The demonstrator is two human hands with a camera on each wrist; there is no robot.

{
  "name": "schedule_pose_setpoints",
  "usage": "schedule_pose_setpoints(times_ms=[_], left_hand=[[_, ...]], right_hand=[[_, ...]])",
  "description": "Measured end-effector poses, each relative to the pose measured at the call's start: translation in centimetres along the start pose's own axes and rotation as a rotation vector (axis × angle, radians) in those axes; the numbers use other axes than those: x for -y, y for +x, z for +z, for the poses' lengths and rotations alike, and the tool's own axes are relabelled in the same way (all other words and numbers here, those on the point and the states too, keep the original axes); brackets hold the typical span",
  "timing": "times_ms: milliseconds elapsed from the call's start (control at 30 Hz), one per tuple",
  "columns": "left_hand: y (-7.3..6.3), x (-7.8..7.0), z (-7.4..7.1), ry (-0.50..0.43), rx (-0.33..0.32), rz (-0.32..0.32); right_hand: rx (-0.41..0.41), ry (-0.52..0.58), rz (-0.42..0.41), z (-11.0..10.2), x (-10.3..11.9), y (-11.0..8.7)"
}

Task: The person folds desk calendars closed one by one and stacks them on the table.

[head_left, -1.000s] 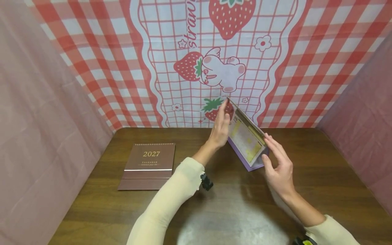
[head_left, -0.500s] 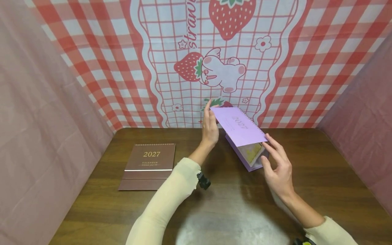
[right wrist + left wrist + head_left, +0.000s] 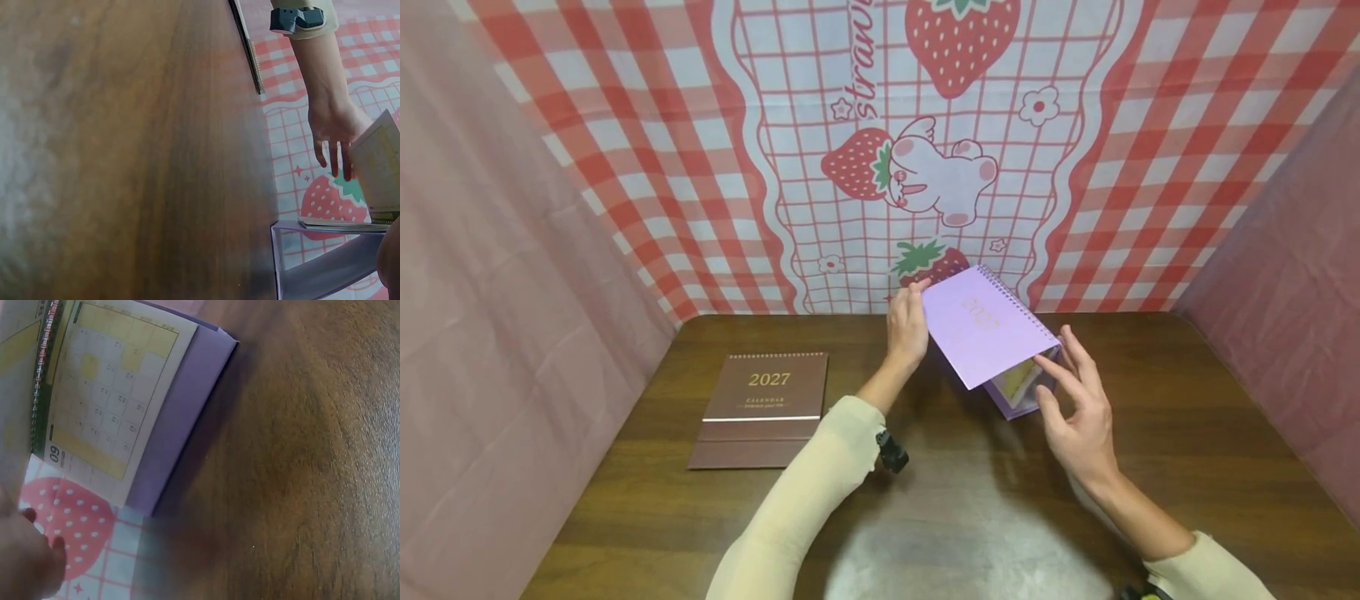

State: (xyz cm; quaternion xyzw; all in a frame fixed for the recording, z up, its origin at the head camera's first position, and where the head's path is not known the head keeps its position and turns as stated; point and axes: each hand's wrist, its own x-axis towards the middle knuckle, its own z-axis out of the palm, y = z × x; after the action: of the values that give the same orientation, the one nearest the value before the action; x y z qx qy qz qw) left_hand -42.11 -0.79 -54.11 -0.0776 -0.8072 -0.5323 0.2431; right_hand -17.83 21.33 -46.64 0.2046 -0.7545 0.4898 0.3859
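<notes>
A purple spiral-bound desk calendar (image 3: 985, 325), its cover marked 2027, stands as a tent at the back of the table. Its cover slopes out towards the front left, and a yellow-and-white month page (image 3: 106, 381) marked 09 shows beneath it. My left hand (image 3: 907, 325) holds the cover by its far left edge; in the right wrist view its thumb is hidden behind the sheet (image 3: 378, 162) and its other fingers hang loosely. My right hand (image 3: 1082, 417) is spread at the near end of the calendar, its fingertips at the top edge by the coil.
A brown 2027 calendar (image 3: 763, 408) lies on the left side of the wooden table (image 3: 955, 525). Behind the table hangs a strawberry-print cloth (image 3: 820, 233). Pink curtains (image 3: 1292, 292) close off both sides.
The purple cover has come over the top and tipped down towards the front left, covering most of the month page. My left hand has moved left and down with it; my right hand has barely moved.
</notes>
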Motion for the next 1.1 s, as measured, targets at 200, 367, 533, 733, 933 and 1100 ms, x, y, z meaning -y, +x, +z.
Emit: schedule_pose_setpoints(times_ms=[200, 367, 533, 733, 933, 1100], left_hand=[[-1.0, -1.8, -0.8, 0.069, 0.085, -0.11], [-1.5, -2.0, -0.7, 0.097, 0.269, -0.172], [-1.7, -1.3, -0.5, 0.118, 0.371, -0.148], [-2.4, -3.4, -1.4, 0.08, 0.39, -0.128], [-4.0, -11.5, -5.7, -0.029, 0.466, -0.104], [-3.8, -13.0, -6.0, -0.043, 0.487, -0.067]], right_hand=[[-0.002, -0.062, 0.016, -0.1, 0.1, -0.2], [-0.001, -0.075, 0.06, -0.3, 0.1, -0.3], [-0.005, -0.067, 0.065, -0.5, 0.2, -0.1], [-0.001, -0.059, 0.07, -0.7, 0.5, 0.2], [-0.025, -0.056, 0.07, -1.1, 0.8, 1.2], [-0.051, -0.044, 0.085, -0.9, 1.2, 1.3]])
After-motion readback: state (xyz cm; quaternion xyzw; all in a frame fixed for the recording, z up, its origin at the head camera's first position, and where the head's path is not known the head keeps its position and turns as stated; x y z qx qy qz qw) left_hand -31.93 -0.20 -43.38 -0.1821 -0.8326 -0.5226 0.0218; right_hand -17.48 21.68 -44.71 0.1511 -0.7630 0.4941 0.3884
